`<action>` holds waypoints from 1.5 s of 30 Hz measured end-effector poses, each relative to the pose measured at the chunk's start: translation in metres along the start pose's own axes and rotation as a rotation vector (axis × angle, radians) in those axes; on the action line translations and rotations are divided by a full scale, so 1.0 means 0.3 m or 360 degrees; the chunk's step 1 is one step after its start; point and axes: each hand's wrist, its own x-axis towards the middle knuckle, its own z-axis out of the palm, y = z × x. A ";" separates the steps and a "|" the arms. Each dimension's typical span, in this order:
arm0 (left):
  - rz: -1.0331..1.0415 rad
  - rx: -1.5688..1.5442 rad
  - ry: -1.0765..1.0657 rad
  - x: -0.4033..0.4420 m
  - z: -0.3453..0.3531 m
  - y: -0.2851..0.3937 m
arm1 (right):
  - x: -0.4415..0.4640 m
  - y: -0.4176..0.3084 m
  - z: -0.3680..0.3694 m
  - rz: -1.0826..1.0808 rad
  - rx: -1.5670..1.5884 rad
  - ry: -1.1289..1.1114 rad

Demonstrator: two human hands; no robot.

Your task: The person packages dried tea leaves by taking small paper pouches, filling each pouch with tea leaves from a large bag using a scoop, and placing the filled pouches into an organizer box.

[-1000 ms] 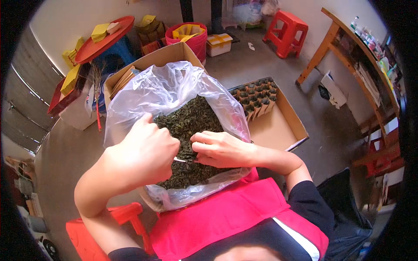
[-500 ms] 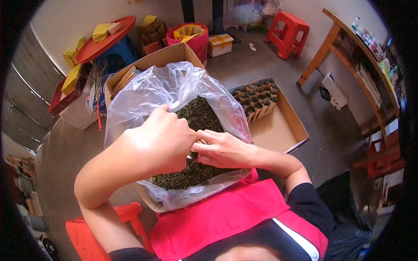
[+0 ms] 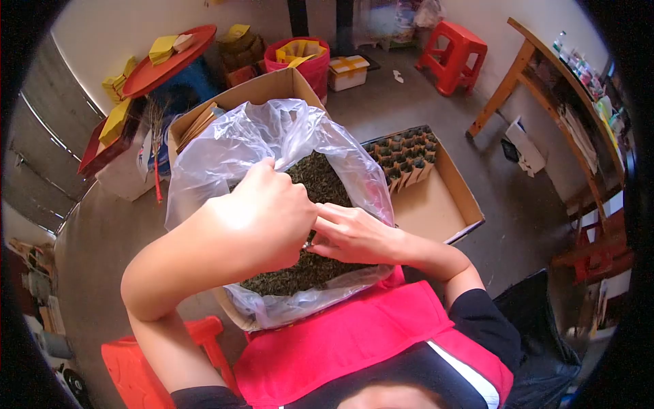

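My left hand [image 3: 266, 218] is closed, knuckles up, above an open clear plastic bag [image 3: 211, 163] of dark dried leaves [image 3: 317, 180] that look like loose tea. My right hand [image 3: 354, 235] meets it from the right, fingers curled and pinched. The fingertips of both hands come together over the leaves. A small pale bit shows between them; what they hold is mostly hidden. The bag lines a cardboard box [image 3: 293, 85] close to my lap. Beside it, a shallow cardboard tray [image 3: 436, 204] holds rows of upright brown paper packets with dark tops [image 3: 402, 157].
Flat brown paper pieces [image 3: 197, 129] stand inside the box's left side. A red stool [image 3: 453, 58], a pink bucket [image 3: 317, 71] and a white foam box [image 3: 347, 71] are behind. A wooden table [image 3: 521, 61] stands right; a round red tabletop [image 3: 170, 61] with yellow packs is left.
Both hands stay together over the leaves. The fingers have shifted slightly, and the tan edge between them is now mostly covered. The whole view has moved a little.
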 end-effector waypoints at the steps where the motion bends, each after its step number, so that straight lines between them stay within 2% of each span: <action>1: 0.0000 0.0008 0.0052 -0.011 0.002 -0.003 | 0.003 -0.004 -0.002 0.0016 0.0002 0.0003; 2: 0.0000 0.0017 0.0104 -0.016 0.002 -0.003 | 0.005 -0.006 -0.003 0.0032 0.0004 0.0007; 5: -0.0018 -0.0035 -0.0032 0.024 0.005 0.010 | -0.004 0.013 0.004 -0.0103 -0.0120 0.0008; 8: -0.0034 -0.0050 0.0065 0.040 0.052 0.006 | -0.006 0.011 0.005 -0.0124 -0.0126 0.0007; 14: -0.0076 0.0077 0.0064 -0.032 0.014 -0.011 | -0.002 0.011 0.004 -0.0077 -0.0054 -0.0027; 20: -0.0063 0.0080 0.0248 -0.062 0.023 0.025 | -0.008 0.010 0.010 -0.0089 -0.0087 -0.0017; 23: -0.0097 0.0088 0.0187 -0.065 0.014 0.033 | -0.011 0.009 0.010 -0.0060 -0.0091 -0.0019; 26: -0.0108 0.0088 0.0263 -0.082 0.010 0.030 | -0.009 0.002 0.002 -0.0059 -0.0061 -0.0003; 29: -0.0072 -0.0019 0.0158 -0.049 0.027 0.041 | -0.005 -0.008 -0.005 0.0002 -0.0075 -0.0009; 32: -0.0006 -0.0054 0.0229 -0.027 0.049 0.055 | -0.008 -0.004 0.000 -0.0065 -0.0051 -0.0023; 38: -0.0091 0.0099 0.0115 -0.074 0.018 0.050 | -0.010 0.002 0.004 -0.0027 -0.0075 -0.0067; 45: -0.0012 0.0000 0.0258 -0.022 0.083 0.067 | -0.009 -0.009 -0.007 -0.0021 -0.0055 -0.0050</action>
